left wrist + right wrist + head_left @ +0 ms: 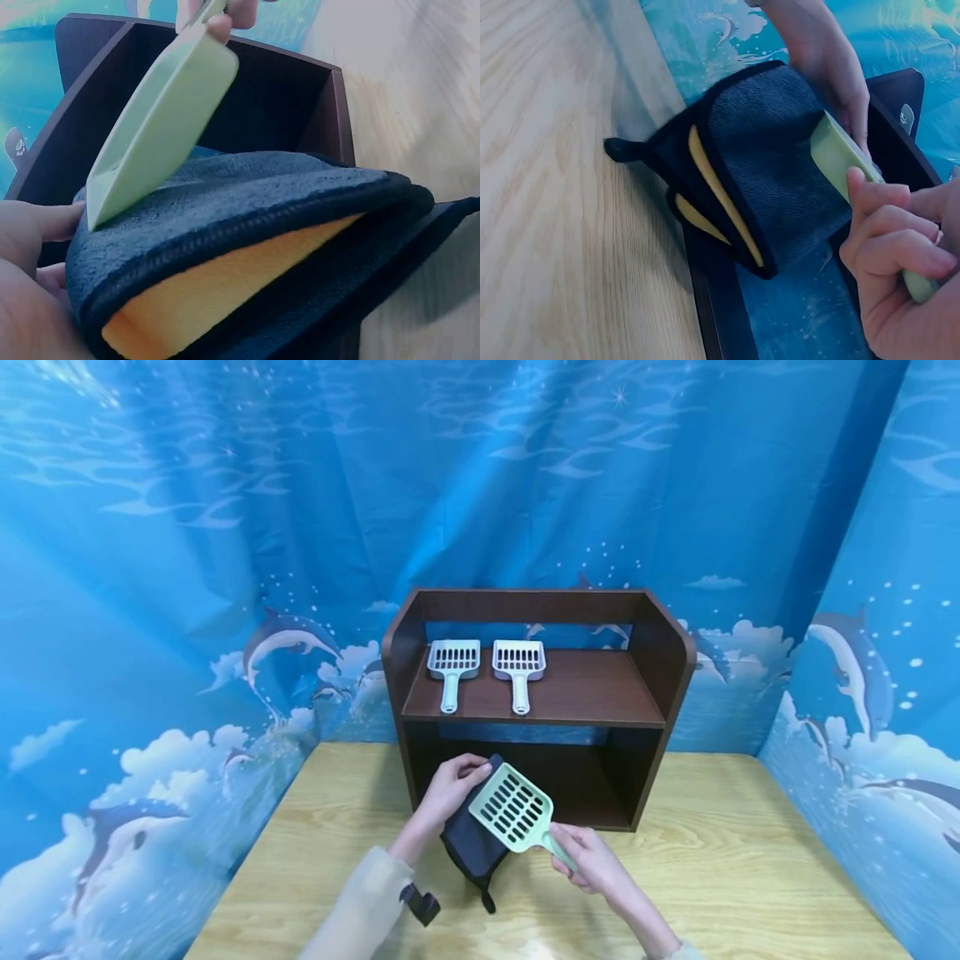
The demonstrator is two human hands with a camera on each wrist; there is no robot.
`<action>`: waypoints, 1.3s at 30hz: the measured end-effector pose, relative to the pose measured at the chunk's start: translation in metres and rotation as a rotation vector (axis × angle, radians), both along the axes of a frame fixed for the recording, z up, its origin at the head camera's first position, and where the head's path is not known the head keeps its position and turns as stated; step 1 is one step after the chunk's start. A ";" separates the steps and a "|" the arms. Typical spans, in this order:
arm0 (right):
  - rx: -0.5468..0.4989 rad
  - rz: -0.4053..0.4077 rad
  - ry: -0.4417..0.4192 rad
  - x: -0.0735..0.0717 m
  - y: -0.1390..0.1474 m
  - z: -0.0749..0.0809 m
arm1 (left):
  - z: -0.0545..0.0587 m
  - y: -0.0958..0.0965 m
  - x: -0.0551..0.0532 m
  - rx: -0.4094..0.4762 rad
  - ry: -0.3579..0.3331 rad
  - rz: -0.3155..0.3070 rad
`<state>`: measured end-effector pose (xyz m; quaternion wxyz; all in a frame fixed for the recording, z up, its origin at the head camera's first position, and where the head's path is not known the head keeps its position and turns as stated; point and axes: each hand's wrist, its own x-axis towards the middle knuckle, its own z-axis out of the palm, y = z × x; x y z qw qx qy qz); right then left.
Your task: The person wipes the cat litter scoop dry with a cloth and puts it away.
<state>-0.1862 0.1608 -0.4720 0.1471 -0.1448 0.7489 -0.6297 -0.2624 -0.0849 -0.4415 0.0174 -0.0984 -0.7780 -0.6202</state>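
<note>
My right hand point(588, 860) grips the handle of a pale green slotted litter scoop point(513, 808), its head tilted up in front of the shelf. A folded dark navy cloth point(247, 202) with a yellow inner side is held by my left hand point(452, 789), thumb and fingers pinching its upper edge. The scoop's front edge meets the cloth in the left wrist view. The cloth's hanging loop point(622, 150) dangles at its lower corner. Two more scoops, a bluish one point(452, 662) and a whitish one point(519, 662), lie side by side on the upper shelf, handles toward me.
A dark brown two-tier shelf point(532, 724) stands on the light wooden table point(720, 868), just beyond my hands. Blue ocean-print curtains point(337, 485) with dolphins hang behind and at both sides. A black strap device point(420, 903) is on my left wrist.
</note>
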 end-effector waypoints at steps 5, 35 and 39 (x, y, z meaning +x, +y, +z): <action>0.067 0.059 0.082 -0.001 0.002 0.000 | 0.009 0.000 -0.007 -0.050 0.042 -0.030; 0.182 0.178 0.171 -0.005 0.012 0.011 | 0.026 0.011 -0.008 -0.462 0.159 -0.514; 0.186 0.157 0.183 -0.006 0.022 0.011 | 0.027 -0.004 -0.011 -0.409 0.121 -0.440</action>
